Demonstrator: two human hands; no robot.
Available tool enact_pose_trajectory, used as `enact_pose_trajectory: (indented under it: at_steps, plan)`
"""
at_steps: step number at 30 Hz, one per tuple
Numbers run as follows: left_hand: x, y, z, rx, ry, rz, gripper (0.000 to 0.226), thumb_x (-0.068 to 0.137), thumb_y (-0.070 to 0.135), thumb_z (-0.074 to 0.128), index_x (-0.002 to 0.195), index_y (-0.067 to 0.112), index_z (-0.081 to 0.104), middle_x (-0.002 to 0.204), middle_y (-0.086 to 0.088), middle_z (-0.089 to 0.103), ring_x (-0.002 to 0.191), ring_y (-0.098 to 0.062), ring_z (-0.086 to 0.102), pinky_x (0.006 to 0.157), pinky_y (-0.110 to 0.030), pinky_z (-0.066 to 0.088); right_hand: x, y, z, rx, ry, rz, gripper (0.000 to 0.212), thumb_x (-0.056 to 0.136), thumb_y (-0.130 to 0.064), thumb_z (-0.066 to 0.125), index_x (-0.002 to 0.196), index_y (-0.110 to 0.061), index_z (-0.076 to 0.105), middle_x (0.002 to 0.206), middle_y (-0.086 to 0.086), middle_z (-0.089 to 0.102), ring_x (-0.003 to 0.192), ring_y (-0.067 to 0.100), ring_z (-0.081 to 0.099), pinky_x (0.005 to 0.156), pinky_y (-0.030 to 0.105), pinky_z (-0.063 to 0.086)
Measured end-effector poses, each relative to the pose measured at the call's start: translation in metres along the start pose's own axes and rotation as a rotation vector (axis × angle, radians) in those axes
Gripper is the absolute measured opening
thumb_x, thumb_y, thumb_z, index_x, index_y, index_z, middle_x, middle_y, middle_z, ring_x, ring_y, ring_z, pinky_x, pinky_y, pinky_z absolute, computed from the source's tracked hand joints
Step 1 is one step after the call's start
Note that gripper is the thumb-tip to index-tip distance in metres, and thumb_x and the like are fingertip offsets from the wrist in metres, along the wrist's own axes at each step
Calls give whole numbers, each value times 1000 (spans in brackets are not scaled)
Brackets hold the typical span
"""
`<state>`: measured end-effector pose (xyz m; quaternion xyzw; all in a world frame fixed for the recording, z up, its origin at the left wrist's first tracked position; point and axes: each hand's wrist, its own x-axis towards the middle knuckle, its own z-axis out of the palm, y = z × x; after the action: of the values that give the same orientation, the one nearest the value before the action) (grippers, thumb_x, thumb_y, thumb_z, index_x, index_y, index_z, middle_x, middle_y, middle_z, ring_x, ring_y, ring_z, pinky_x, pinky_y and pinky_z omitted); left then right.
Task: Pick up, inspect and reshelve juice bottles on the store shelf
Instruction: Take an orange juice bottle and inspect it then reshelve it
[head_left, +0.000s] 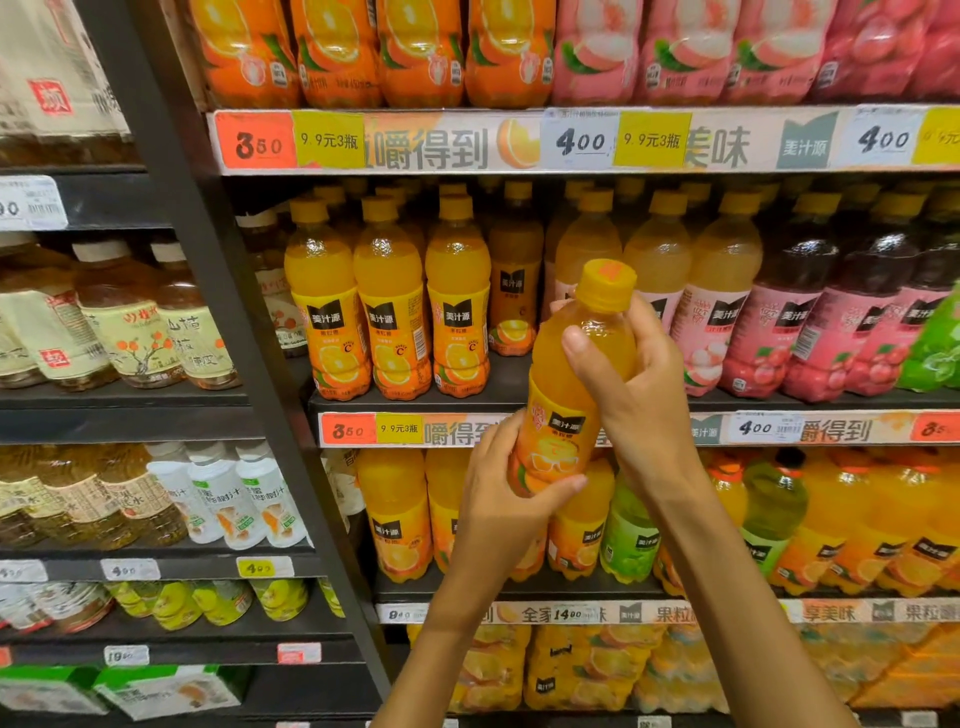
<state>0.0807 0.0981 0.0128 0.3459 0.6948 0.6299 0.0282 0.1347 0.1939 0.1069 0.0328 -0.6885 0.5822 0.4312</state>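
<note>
Bottle in both hands, centre of the frame: we hold the orange plastic juice bottle with the yellow screw cap (571, 384) clear of the shelving, its long axis nearly upright and tipped a little, cap toward the upper right, base toward the lower left. Our right hand (634, 384) wraps the shoulder just under the cap, thumb across the front and fingers (662, 332) curled round the far side. Our left hand (498, 493) cups the base, thumb pressed along the lower edge of the label. Both sets of fingers are clamped on the bottle, neither spread.

The move ahead, as we judge it, turns on the gap in the middle shelf (519, 400) directly behind the bottle, just right of the front row of three matching orange bottles (389, 306). One orange bottle (511, 291) stands further back in that lane. The right hand, higher and nearer the opening, looks better placed to carry the bottle in upright.

To the right of the gap stand pale yellow bottles with pink labels (711, 312), near enough to be knocked. The shelf's price strip (779, 428) runs behind our wrists, and the upper shelf's edge (467, 140) limits the headroom.
</note>
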Motion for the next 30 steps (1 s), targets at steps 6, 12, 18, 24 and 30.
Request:
enact_pose_trajectory:
  at_steps: [6,12,18,24,30]
  plan:
    - [33,-6,8,-21,183,-2,77,65,12,85,128,27,43,109,30,50,99,26,47,80,4,37,22,5,1,-80,-132,-85,30,89,-14,59,118,-10,54,110,-6,61,101,-3,59,82,13,46]
    - [56,-15,10,61,255,-33,61,71,21,82,120,29,47,110,22,53,102,12,51,90,-11,44,48,19,8,-107,-114,-30,25,92,-17,60,117,-21,57,121,12,56,108,11,57,92,29,49]
    - [66,-25,15,212,322,-49,70,76,31,76,137,21,44,127,7,43,122,-7,38,100,-23,36,66,40,16,-90,-63,32,25,94,-21,59,117,-25,56,122,8,57,112,15,57,95,40,50]
    - [72,-32,28,181,482,-53,64,71,25,81,124,18,46,114,3,49,109,-13,47,86,-16,41,80,55,24,-240,87,-19,47,87,-31,65,126,-17,43,119,-8,47,111,0,46,93,12,38]
    - [78,-34,41,306,615,10,54,69,19,82,113,2,54,114,-11,56,111,-26,51,91,-38,45,83,55,24,-518,152,-115,56,83,-43,62,121,-4,50,117,6,53,112,19,48,88,19,35]
